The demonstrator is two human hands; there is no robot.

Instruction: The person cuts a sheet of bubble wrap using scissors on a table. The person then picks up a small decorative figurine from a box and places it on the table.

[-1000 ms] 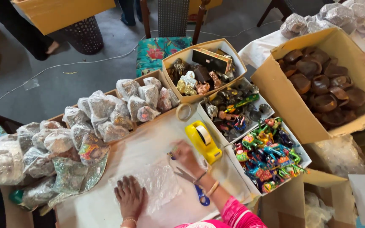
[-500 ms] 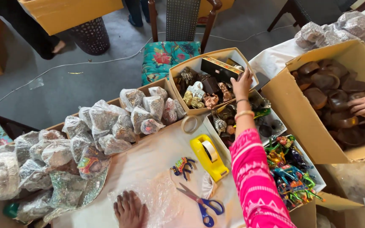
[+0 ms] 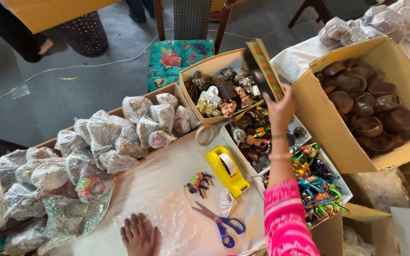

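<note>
My right hand [image 3: 279,107] is raised over the boxes and grips a dark flat box with a patterned edge [image 3: 263,69], lifted above the cardboard box of small figurines [image 3: 191,76]. My left hand [image 3: 139,234] lies flat on a sheet of bubble wrap [image 3: 167,224] on the table. A small colourful painted figure [image 3: 198,182] lies on the table between the hands. Blue-handled scissors [image 3: 219,223] and a yellow tape dispenser [image 3: 227,169] lie near it.
Several bubble-wrapped bundles [image 3: 105,137] fill trays at the left. A white box of bright painted figures [image 3: 316,182] sits at the right, a large carton of dark wooden bowls [image 3: 368,106] beyond it. A tape roll [image 3: 207,135] and a floral-cushioned chair [image 3: 181,54] are further back.
My right hand let go of the small colourful figure on the table, reached to the figurine box and lifted a dark flat box out. The left hand stayed on the bubble wrap.
</note>
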